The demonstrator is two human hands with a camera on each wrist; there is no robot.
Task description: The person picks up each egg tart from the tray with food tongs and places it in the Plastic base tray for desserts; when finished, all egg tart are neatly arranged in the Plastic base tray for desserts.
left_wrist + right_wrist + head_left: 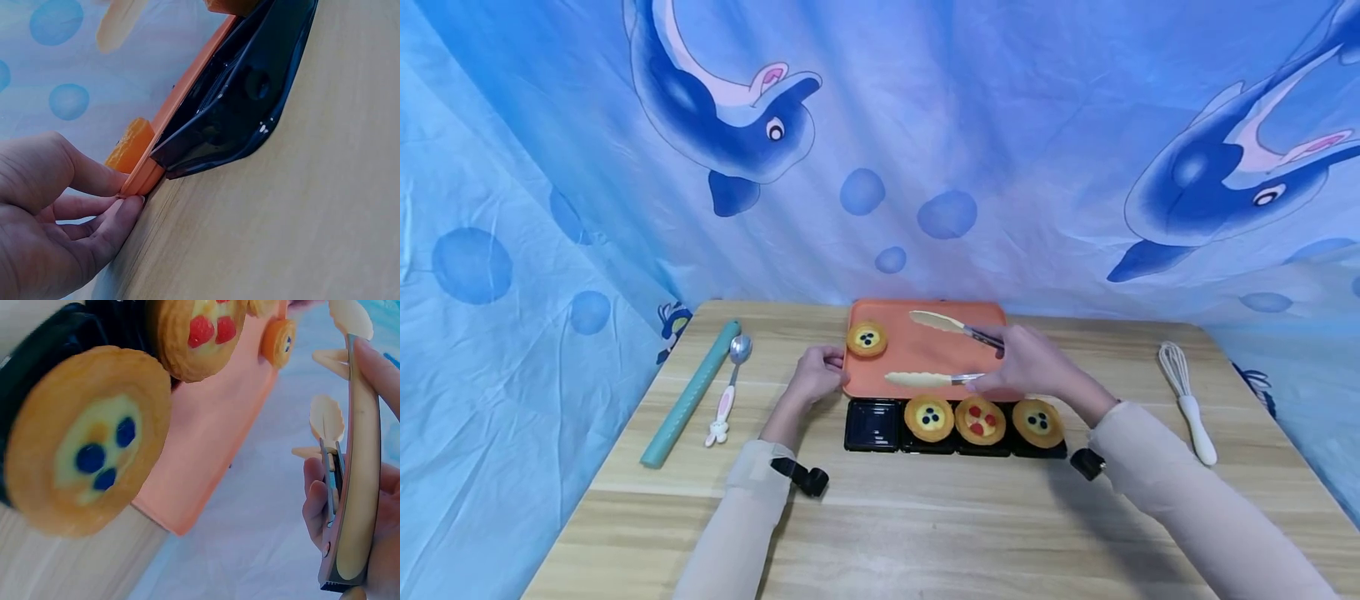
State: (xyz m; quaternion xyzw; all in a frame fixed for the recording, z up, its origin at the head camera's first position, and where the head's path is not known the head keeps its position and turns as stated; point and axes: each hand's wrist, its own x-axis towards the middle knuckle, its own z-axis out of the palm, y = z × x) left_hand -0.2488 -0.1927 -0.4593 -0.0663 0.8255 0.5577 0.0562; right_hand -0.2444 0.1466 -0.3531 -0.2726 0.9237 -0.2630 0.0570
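Observation:
With thumb and fingers my left hand (818, 375) pinches the left rim of an orange tray (932, 350); the left wrist view shows the grip at its corner. My right hand (1018, 362) holds cream-tipped tongs (362, 469) over the tray's right part, their arms spread and nothing between the tips. One blueberry tart (867, 339) sits at the tray's left end. Along the near edge lies a black compartment tray (872, 427). Its leftmost compartment is bare; the others hold a blueberry tart (928, 418), a strawberry tart (980, 420) and another blueberry tart (1038, 422).
On the left of the wooden table (925, 525) lie a teal rolling pin (692, 396) and a spoon with a rabbit handle (727, 398). A white-handled whisk (1187, 404) lies at the right. A blue dolphin-print cloth (887, 125) hangs behind the table.

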